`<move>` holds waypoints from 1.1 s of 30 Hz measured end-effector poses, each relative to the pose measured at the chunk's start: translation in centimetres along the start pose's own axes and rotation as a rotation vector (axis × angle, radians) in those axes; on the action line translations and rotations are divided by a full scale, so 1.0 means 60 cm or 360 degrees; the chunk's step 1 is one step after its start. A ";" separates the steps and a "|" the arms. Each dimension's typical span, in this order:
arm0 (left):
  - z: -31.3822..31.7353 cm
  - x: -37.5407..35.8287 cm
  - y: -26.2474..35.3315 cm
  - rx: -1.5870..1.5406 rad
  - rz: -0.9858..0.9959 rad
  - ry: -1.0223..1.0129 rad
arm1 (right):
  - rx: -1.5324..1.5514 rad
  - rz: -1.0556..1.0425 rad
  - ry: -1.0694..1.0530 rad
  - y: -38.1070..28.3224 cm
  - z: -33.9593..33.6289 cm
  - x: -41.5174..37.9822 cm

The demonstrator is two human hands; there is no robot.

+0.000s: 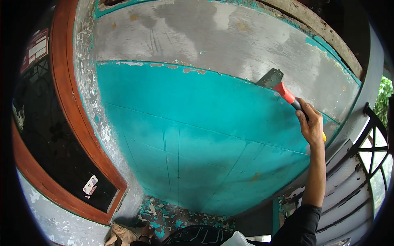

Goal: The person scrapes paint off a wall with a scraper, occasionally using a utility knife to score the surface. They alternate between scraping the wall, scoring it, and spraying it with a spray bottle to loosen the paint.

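My right hand point(312, 123) is closed around the black handle of a paint scraper point(285, 91), which has a red collar and a yellow end. Its wide grey blade tilts up and left, lying at the border between the turquoise paint point(197, 106) and the bare grey strip point(197, 37) of the wall. Ragged, chipped paint runs along that border. Low in the view, beside my dark clothing, shows a small dim part of what seems to be my left hand point(147, 232); its fingers cannot be made out.
Turquoise and pale paint flakes point(158, 213) litter the floor below the wall. A brown wooden frame point(92, 135) with dark glass curves along the left. On the right stand a black metal lattice point(371, 149) and pale slatted panels point(344, 197). Crumpled brown material point(123, 234) lies at the bottom.
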State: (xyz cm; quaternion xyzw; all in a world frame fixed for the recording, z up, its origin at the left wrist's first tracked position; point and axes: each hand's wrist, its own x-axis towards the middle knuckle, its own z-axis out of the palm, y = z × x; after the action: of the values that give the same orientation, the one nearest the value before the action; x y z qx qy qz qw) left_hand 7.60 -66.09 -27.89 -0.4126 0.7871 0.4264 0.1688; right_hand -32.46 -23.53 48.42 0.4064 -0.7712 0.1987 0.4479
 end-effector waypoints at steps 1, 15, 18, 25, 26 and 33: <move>-0.007 -0.008 -0.010 -0.0004 -0.0001 0.0010 | 0.0000 -0.0034 0.0036 0.005 0.006 -0.001; -0.027 -0.082 -0.093 0.0429 0.0129 -0.0048 | -0.0150 -0.0102 -0.0018 0.024 -0.024 0.004; -0.037 -0.105 -0.093 0.0402 0.0059 0.0009 | -0.0101 -0.0064 -0.0027 0.027 -0.029 -0.007; -0.073 -0.095 -0.040 0.0318 -0.0036 0.0146 | -0.0150 -0.0051 -0.0038 0.105 -0.100 -0.059; -0.080 -0.090 -0.036 0.0308 -0.0053 0.0171 | -0.0136 -0.0065 -0.0002 0.113 -0.103 -0.066; -0.097 -0.083 0.012 0.0201 -0.0189 0.0335 | -0.0136 -0.0107 0.0039 0.119 -0.104 -0.059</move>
State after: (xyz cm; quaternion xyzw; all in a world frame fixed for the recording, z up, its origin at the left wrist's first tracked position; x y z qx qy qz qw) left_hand 10.51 -68.10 -21.04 -0.4896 0.7998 0.3197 0.1359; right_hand -33.93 -13.55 49.06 0.4101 -0.7594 0.1555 0.4806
